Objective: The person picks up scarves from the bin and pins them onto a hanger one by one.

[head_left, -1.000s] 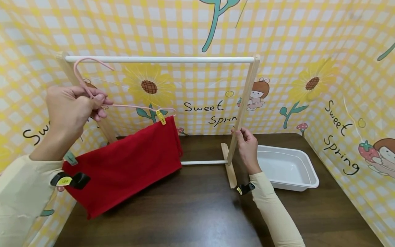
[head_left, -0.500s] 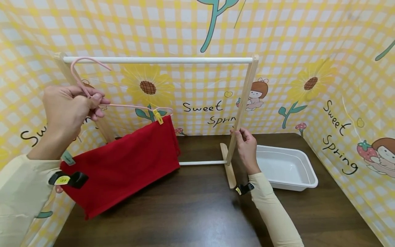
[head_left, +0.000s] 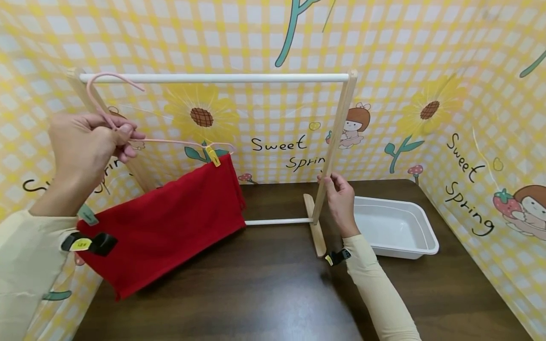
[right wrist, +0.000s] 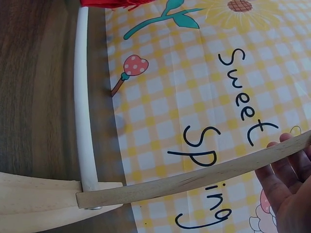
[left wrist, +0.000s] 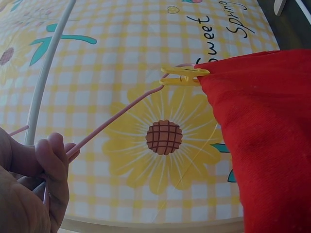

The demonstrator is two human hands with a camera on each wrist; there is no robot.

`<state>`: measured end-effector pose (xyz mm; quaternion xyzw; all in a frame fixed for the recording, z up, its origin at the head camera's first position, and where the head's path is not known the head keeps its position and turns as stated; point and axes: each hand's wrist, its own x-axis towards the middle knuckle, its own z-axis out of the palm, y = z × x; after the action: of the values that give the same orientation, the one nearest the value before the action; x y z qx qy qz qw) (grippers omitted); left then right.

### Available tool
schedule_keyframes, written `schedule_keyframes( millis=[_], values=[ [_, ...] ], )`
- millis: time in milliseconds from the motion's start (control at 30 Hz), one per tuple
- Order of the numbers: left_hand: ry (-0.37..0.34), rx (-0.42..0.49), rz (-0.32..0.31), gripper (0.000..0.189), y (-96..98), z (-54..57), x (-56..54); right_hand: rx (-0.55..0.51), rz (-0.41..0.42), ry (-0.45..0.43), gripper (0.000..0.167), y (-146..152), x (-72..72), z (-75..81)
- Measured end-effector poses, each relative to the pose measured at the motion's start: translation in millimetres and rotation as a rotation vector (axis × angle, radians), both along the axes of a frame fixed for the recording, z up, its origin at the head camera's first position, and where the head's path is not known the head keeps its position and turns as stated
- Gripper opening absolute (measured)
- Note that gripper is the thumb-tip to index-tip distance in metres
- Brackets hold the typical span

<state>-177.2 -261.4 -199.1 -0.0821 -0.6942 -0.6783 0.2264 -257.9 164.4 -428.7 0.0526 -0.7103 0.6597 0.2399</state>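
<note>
A pink clothes hanger (head_left: pixel 166 141) hangs tilted from my left hand (head_left: pixel 85 151), which pinches it just below the hook. The hook overlaps the drying rack's white top rail (head_left: pixel 213 78) in the head view; whether they touch I cannot tell. A red cloth (head_left: pixel 166 227) hangs from the hanger, held by a yellow clothespin (left wrist: pixel 184 76) at one end and a pale green clothespin (head_left: pixel 87 214) at the other. My right hand (head_left: pixel 341 201) holds the rack's right wooden post (right wrist: pixel 194 179), its fingers partly behind the wood. The rack's left post is partly hidden behind my left hand and the cloth.
A white plastic basin (head_left: pixel 396 227) stands on the dark wooden table (head_left: pixel 273 289), right of the rack. The rack's wooden foot (head_left: pixel 314 227) and white lower bar (head_left: pixel 279 221) sit low over the tabletop. Yellow checked fabric (head_left: pixel 264 113) surrounds the table.
My left hand, the hanger and the red cloth have shifted slightly left in the head view, whose framing has also moved a little. My right hand keeps its hold on the post.
</note>
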Motion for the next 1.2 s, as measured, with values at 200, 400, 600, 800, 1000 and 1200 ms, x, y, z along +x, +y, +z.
schedule_keyframes(
  millis=[200,400,600,800,1000,1200],
  values=[
    [-0.027,0.003,0.009,0.019,-1.3,-0.8,-1.1,-0.016,0.004,-0.027,0.033,-0.1,1.0,2.0],
    [-0.045,0.013,0.013,0.017,-2.1,0.0,-1.7,-0.019,0.028,-0.054,0.032,-1.0,1.8,8.1],
    [-0.048,0.001,0.022,0.018,-1.4,-0.9,-3.4,-0.008,0.012,-0.053,0.031,-0.6,1.4,5.1],
    [-0.032,-0.008,0.030,0.020,-0.7,-1.9,-7.0,0.000,0.006,-0.008,0.033,0.5,1.8,1.0],
    [-0.025,-0.015,0.033,0.020,-1.0,-2.3,-9.0,0.006,0.004,0.002,0.037,0.8,1.5,0.2],
    [-0.022,-0.018,0.041,0.020,-1.4,-3.2,-10.8,0.003,-0.002,-0.009,0.032,0.9,1.9,1.1]
  ],
)
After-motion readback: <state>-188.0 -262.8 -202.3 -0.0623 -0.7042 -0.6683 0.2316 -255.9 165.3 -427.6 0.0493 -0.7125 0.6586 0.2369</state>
